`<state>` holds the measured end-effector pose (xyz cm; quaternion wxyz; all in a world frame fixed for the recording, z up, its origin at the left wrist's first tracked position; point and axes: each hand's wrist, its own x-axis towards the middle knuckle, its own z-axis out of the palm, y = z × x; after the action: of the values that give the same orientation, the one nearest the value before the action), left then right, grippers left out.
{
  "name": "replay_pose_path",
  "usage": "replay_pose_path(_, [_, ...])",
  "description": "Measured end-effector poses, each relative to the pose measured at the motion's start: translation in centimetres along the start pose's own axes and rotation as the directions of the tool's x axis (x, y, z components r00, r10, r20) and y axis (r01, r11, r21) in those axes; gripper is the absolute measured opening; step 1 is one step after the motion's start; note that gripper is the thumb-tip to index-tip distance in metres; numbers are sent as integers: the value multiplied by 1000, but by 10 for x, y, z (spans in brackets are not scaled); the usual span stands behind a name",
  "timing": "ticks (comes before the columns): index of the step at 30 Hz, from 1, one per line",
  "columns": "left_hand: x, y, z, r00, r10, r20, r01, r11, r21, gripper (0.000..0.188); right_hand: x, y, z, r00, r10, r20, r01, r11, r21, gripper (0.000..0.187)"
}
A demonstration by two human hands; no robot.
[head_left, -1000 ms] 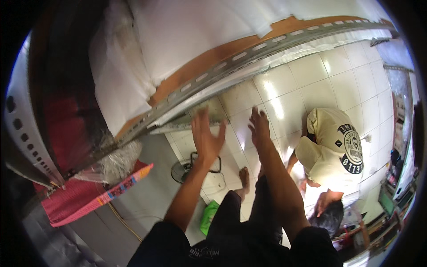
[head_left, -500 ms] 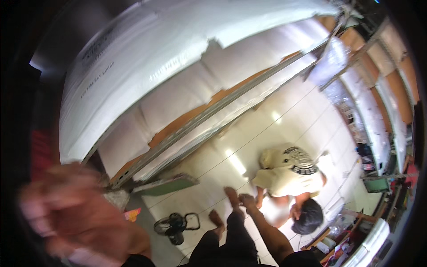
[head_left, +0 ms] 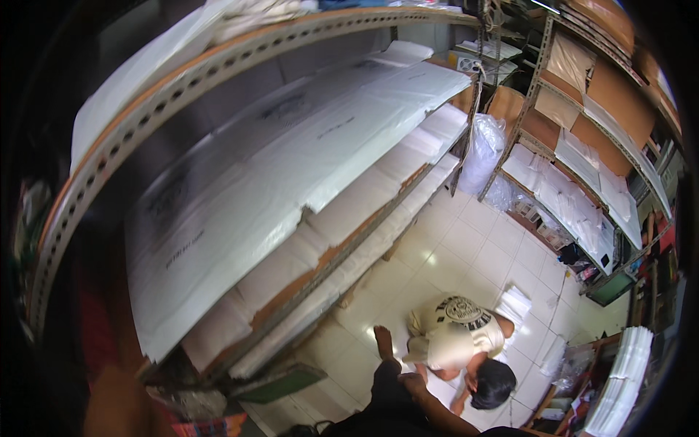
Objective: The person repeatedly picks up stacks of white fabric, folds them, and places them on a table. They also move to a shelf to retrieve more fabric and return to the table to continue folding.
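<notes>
Left hand [head_left: 120,402], 8 o'clock: blurred, grip unclear | right hand [head_left: 413,384], 5 o'clock: by dark trouser leg [head_left: 386,397], grip unclear | white plastic sheeting [head_left: 247,211], 9 o'clock

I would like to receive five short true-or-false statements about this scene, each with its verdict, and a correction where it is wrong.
1. The co-worker is low down on the tiled floor. True.
2. The co-worker's shirt is plain black. False: it is cream, with a dark print on the back.
3. The person's right hand is near their own knee. True.
4. The person's left hand appears sharp and clear. False: it is only a blur at the lower left, and what it touches cannot be told.
5. The upright roll in clear plastic is between the left rack and the right rack. True.
</notes>
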<state>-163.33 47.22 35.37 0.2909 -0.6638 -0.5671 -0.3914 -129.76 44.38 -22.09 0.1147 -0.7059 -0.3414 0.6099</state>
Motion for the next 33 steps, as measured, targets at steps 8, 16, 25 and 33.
replay_pose_path(8, [76, 32, 92, 993, 111, 26, -102, 966, -239, 17, 126, -261, 5, 730, -682, 45, 684, 729, -23, 28])
replay_pose_path(16, [121, 71, 178, 926, 349, 141, -168, 718, -675, 11, 77, -452, -65, 682, -704, -200, 697, 542, 470, 35])
replay_pose_path(25, [184, -40, 526, 665, 213, 716, 236, 850, -471, 28, 142, -316, -51, 809, -558, 186, 557, 828, 62, 34])
replay_pose_path(33, [288, -133, 752, 720, -130, 681, 388, 890, -241, 49, 290, -370, -130, 818, -498, 286, 470, 867, 165, 35])
